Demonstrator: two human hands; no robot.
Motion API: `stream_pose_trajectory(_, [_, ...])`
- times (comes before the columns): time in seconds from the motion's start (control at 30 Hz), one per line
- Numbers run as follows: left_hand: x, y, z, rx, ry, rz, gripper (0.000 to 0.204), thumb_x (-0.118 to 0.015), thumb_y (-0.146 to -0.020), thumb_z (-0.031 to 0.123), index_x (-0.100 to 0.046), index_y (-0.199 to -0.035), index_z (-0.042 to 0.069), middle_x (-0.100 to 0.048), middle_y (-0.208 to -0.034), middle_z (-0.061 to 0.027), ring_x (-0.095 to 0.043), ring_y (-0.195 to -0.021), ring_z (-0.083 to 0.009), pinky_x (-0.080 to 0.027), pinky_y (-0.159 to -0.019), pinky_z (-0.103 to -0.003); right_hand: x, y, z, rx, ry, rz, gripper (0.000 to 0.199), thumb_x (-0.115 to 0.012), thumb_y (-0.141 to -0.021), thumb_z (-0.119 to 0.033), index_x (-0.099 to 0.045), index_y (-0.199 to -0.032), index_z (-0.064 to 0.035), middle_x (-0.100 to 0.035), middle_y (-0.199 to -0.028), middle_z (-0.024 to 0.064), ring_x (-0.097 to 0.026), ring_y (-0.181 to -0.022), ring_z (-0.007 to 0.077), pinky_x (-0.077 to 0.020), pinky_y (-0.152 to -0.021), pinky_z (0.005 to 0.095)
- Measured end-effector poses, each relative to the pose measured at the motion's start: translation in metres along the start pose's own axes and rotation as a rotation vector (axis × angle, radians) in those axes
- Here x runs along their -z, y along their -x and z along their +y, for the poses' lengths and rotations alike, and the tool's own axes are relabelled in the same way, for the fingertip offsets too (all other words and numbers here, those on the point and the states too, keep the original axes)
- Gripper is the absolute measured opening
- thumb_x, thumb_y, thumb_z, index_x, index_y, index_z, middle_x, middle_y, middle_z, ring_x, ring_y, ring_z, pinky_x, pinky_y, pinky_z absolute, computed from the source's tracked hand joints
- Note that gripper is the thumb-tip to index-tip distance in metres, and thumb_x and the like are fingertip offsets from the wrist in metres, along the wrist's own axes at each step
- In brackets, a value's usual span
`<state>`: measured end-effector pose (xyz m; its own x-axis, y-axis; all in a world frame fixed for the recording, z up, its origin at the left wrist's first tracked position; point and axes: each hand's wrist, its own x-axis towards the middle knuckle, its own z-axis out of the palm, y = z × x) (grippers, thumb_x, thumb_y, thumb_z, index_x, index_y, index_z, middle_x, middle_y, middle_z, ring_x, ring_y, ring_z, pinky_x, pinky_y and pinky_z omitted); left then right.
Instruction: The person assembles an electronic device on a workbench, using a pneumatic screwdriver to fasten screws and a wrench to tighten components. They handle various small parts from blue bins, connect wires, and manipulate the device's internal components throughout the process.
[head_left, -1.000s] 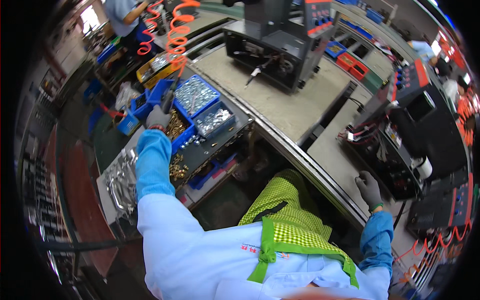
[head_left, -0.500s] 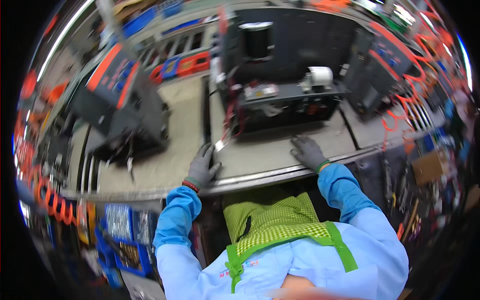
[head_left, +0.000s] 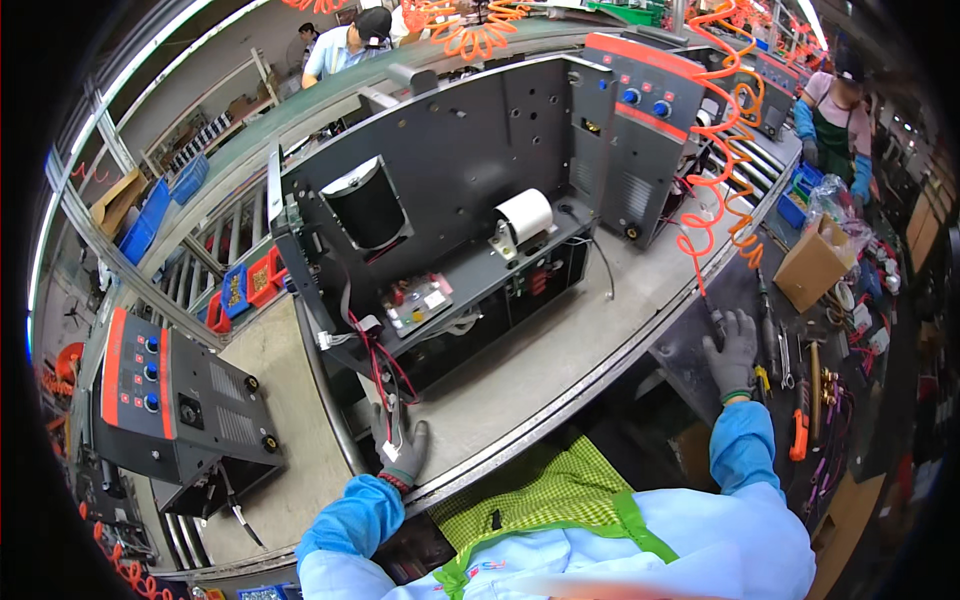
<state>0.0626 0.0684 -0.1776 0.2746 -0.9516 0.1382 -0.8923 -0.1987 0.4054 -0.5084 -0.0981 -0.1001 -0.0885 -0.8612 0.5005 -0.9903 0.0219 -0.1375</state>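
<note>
A grey open-sided machine housing [head_left: 470, 140] stands on the bench before me, with a white cylindrical part [head_left: 525, 215] and a circuit board [head_left: 418, 303] on its inner shelf. My left hand [head_left: 402, 452], in a grey glove, rests at the housing's lower left corner with the thumb apart from the fingers. Red and black wires [head_left: 378, 350] hang down there, and a white connector [head_left: 391, 452] lies across the glove. Off to the right, my gloved right hand [head_left: 733, 358] reaches over the dark side table with fingers stretched, close to the lower end of an orange coiled hose [head_left: 692, 245].
Another machine [head_left: 185, 400] with blue knobs stands at the left. Pliers, an orange-handled cutter [head_left: 799, 434] and other hand tools lie on the side table by a cardboard box [head_left: 815, 265]. Small parts bins [head_left: 250, 285] sit behind. Co-workers [head_left: 840, 120] stand at the far right and back.
The view has swung to the right. My right hand has left the bench edge for the side table with the tools. My left hand is now at the hanging wires.
</note>
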Motion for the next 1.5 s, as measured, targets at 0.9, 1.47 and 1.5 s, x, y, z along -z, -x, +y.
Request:
stream_pose_trajectory(0.9, [-0.117, -0.176, 0.245, -0.162, 0.734, -0.148, 0.044, -0.062, -0.085, 0.034, -0.061, -0.115, 0.002, -0.06, -0.119, -0.0166, -0.061, -0.105, -0.0285, -0.05, -0.088, -0.036, 0.002, -0.047, 0.06, -0.495, 0.244, -0.518, 0.071, -0.064, -0.072, -0.052, -0.057, -0.126, -0.0054, -0.016, -0.153, 0.0226, -0.03, -0.134, 0.0445, -0.0323, -0.107, 0.0503])
stream_pose_trajectory(1.47, [0.203, -0.003, -0.152, 0.954, 0.039, 1.142, 0.081, -0.069, -0.073, 0.035, -0.033, -0.139, 0.004, -0.033, -0.139, -0.0306, -0.047, -0.118, -0.0448, -0.04, -0.099, -0.041, -0.029, -0.043, 0.091, -0.305, 0.307, -0.617, 0.084, -0.059, -0.074, -0.07, -0.047, -0.137, -0.0157, -0.011, -0.152, 0.0273, -0.025, -0.131, 0.0559, -0.0291, -0.099, 0.0699])
stream_pose_trajectory(1.5, [0.194, -0.011, -0.148, 0.968, 0.003, 1.166, 0.08, -0.069, -0.074, 0.034, -0.033, -0.139, 0.004, -0.035, -0.138, -0.0301, -0.048, -0.118, -0.0436, -0.041, -0.098, -0.04, -0.031, -0.041, 0.095, -0.337, 0.316, -0.614, 0.083, -0.059, -0.074, -0.07, -0.048, -0.135, -0.0147, -0.012, -0.152, 0.0266, -0.026, -0.131, 0.055, -0.0296, -0.099, 0.0697])
